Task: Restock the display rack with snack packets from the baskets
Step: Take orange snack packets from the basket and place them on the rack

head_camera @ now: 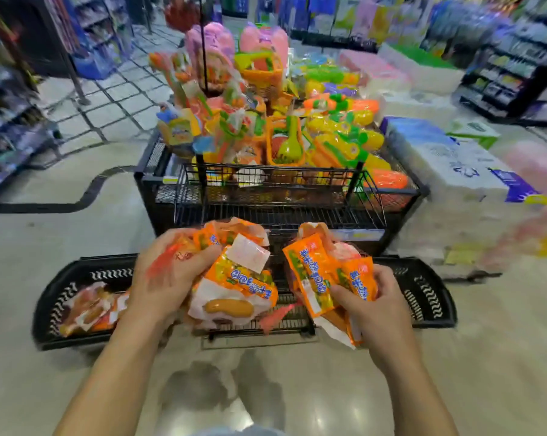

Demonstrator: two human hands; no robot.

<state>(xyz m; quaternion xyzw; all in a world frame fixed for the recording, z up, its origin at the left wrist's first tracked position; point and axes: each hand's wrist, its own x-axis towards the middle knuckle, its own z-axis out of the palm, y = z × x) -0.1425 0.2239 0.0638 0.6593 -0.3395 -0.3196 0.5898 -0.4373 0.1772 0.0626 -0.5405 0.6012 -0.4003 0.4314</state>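
- Rack: black wire, with a low front shelf and a raised wire lip on the near edge. The shelf's wire floor shows across most of its width.
- The bin behind and above the shelf holds bright plastic toys, heaped higher than its rim.
- Tissue packs are stacked hard against the rack's right side. To the rack's left is open floor.
- Two black baskets sit on the floor just in front of the rack: left basket and right basket. Where they meet is hidden behind the held packets.
- A few loose packets lie at the left end of the left basket.
- The glossy floor between the baskets and the person is open.
- Left hand: back of the hand up, fingers curled over the left bunch of packets, orange and white. It holds the bunch above the baskets, just short of the shelf lip.
- Right hand: thumb across the front, fingers wrapped behind the right bunch of packets. The bunch fans upward at about the same height.
- The hands are apart, each gripping its own bunch, with a narrow gap between the two bunches.
- Both forearms reach straight forward from the bottom edge.
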